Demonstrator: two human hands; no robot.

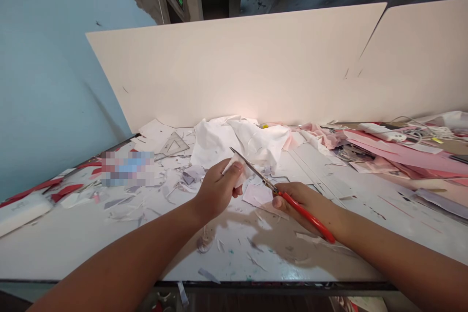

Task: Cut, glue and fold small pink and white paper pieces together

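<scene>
Above the scrap-littered white tabletop (91, 248), on my head-camera feed, the left hand (218, 190) pinches a small folded white scrap (234, 171) between thumb and fingers, holding it up off the surface. I take that lift as giving the blades room around the piece. The right hand (292, 192) is curled around the red-handled scissors (307, 214), angling them up and across so that the steel blades (254, 168) reach the scrap's upper edge. From this distance I cannot tell whether they touch it or pass just beside it, or how far they stand open.

Between the hands lies a pale pink paper piece (258, 196), with paper slivers (234, 246) scattered nearer the body. Beyond the left hand are a crumpled white sheet (237, 139) and a clear plastic set square (174, 145), pushed back, which I read as keeping the working area free. Pink paper sheets (398, 151) and tangled white cables (420, 129) are heaped to the right, and red paper offcuts (66, 192) lie to the left, beside a blurred patch (127, 168) that I cannot identify. A cream board (234, 68) stands along the back of the table, against a blue wall (47, 83).
</scene>
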